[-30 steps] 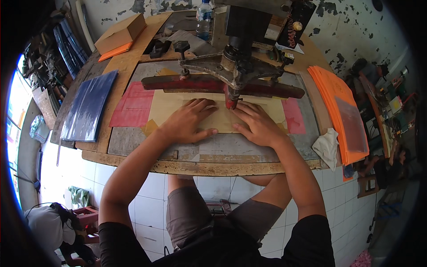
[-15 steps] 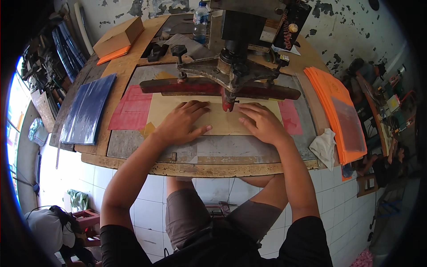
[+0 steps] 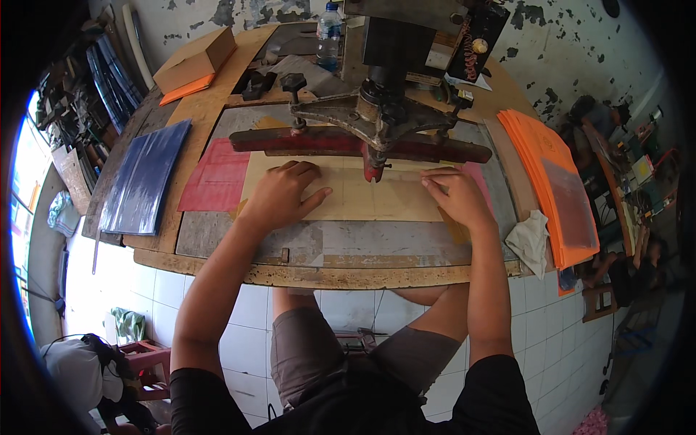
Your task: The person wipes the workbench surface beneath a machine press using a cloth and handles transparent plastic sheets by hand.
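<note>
A beige sheet (image 3: 355, 196) lies flat on the grey metal bed of a press, over pink-red sheets (image 3: 212, 177) that show at its sides. My left hand (image 3: 284, 194) rests palm down on its left part, thumb spread away from the fingers. Near the right end, my right hand (image 3: 464, 197) has its fingers together and the thumb close under them. Whatever is in that pinch, if anything, is too thin to make out. Above the sheet, beyond my hands, hangs the press head with a dark red bar (image 3: 319, 142) and a red prong (image 3: 373, 168) at its middle.
Left, dark blue glossy covers (image 3: 145, 177); right, a stack of orange folders (image 3: 540, 167) and a crumpled white cloth (image 3: 528, 243). A cardboard box (image 3: 194, 59) and a water bottle (image 3: 328, 36) stand at the back. Another person (image 3: 87, 380) is at lower left.
My right hand has moved right along the sheet, its fingers drawing together, uncovering a yellow tape piece by the sheet's lower right corner. My left hand has shifted slightly left.
</note>
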Tool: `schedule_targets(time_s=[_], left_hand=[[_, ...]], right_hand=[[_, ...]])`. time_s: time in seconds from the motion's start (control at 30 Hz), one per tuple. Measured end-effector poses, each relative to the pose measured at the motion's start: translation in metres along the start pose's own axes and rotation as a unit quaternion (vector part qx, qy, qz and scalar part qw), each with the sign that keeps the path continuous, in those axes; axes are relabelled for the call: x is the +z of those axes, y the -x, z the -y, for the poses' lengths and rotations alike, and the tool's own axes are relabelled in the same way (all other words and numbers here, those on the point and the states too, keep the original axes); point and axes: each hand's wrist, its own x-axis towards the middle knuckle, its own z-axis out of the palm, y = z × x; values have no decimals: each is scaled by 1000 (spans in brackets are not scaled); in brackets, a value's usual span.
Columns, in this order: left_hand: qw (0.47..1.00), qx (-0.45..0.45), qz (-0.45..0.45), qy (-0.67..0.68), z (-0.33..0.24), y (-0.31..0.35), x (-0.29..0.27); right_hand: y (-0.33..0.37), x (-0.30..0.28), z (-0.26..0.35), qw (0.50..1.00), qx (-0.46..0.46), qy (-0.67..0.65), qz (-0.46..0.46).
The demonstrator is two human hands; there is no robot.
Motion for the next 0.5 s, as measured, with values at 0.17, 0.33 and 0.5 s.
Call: schedule_targets(time_s=[0.17,0.33,0.5], left_hand=[[998,-44,12,-45,2,0,-8],[997,-38,-20,-71,9,4,-4],[989,140,-40,-11,-4,4,-4]], right_hand=[[2,-10,1,999,13,21,-23],[2,-15,3,996,49,62,-44],[2,-13,20,998,38,-49,-9]])
